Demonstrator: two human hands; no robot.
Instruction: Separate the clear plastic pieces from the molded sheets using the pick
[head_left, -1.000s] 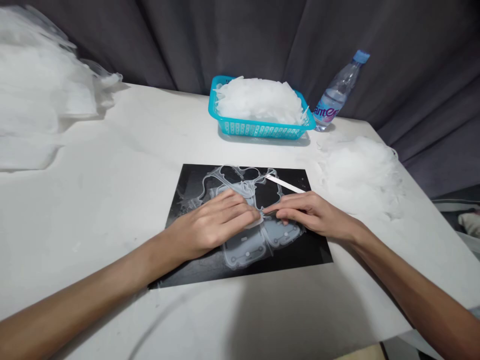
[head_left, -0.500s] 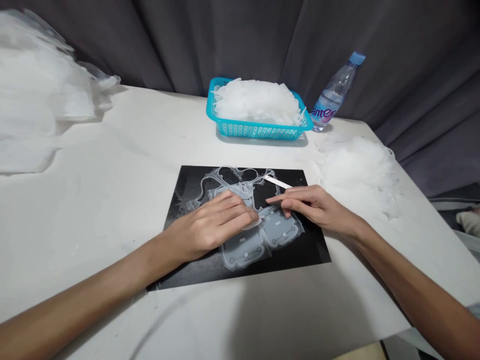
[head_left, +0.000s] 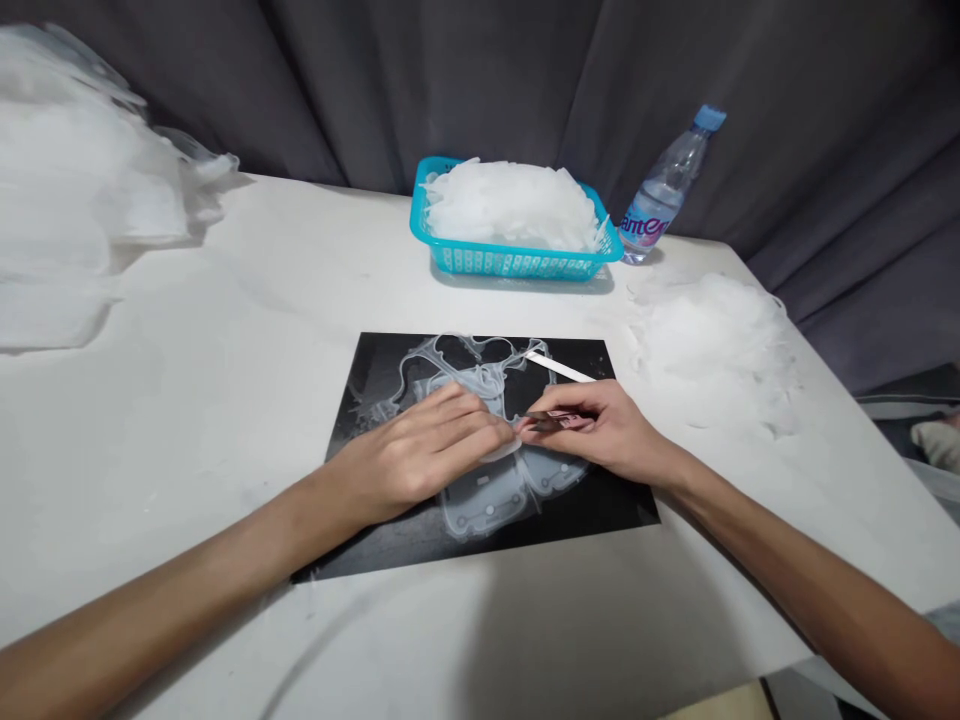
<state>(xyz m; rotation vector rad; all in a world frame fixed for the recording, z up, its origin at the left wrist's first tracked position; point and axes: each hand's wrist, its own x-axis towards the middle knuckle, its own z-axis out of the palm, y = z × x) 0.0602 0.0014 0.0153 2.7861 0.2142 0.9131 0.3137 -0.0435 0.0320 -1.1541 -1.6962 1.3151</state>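
My left hand (head_left: 427, 445) lies over translucent silicone-like sheets (head_left: 487, 490) on a black mat (head_left: 600, 500). Its fingers are bent together, and a small clear rounded piece (head_left: 501, 452) pokes out from under the fingertips. My right hand (head_left: 600, 430) is closed around tweezers (head_left: 562, 420) with a pinkish patterned grip and dark tips. Those tips meet the left fingertips at the small piece; the exact contact is hidden. Beyond the right hand, a thin white stick (head_left: 559, 366) lies on the mat. Thin clear cut-out trimmings (head_left: 427, 355) curl along the mat's far side.
A blue basket (head_left: 517, 262) heaped with white translucent pieces (head_left: 510, 200) stands at the back, beside a water bottle (head_left: 667, 195). Loose clear scraps (head_left: 720, 345) are piled at right. Stacked translucent sheets (head_left: 82, 170) fill the left back of the white table (head_left: 285, 280).
My right hand has shifted left and turned, bringing the tweezers' tips to the left fingertips. It now covers more of the right-hand sheet. My left hand has stayed in place.
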